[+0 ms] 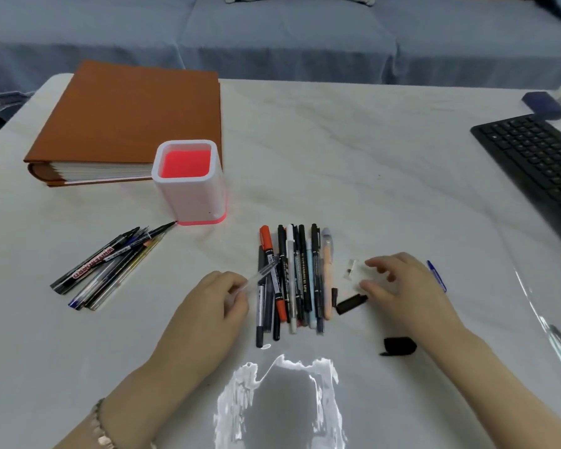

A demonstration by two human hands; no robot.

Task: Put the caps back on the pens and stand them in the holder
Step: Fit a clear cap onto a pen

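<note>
My left hand (214,303) holds a clear pen (259,276) whose tip points up and right over a row of pens (293,277) lying side by side at the table's middle. My right hand (399,283) hovers to the right of the row with fingers spread, beside a small clear cap (351,268) and just above a black cap (352,303). Another black cap (399,346) lies nearer me. A blue cap (436,275) rests right of my right hand. The white holder (188,196) with a red inside stands empty at the left. A second bunch of pens (110,267) lies left of it.
A thick brown binder (123,121) lies behind the holder. A black keyboard (538,166) sits at the right edge, with a dark blue box (543,104) behind it. A glossy table cover reflects light near me. A grey-blue sofa runs behind the table.
</note>
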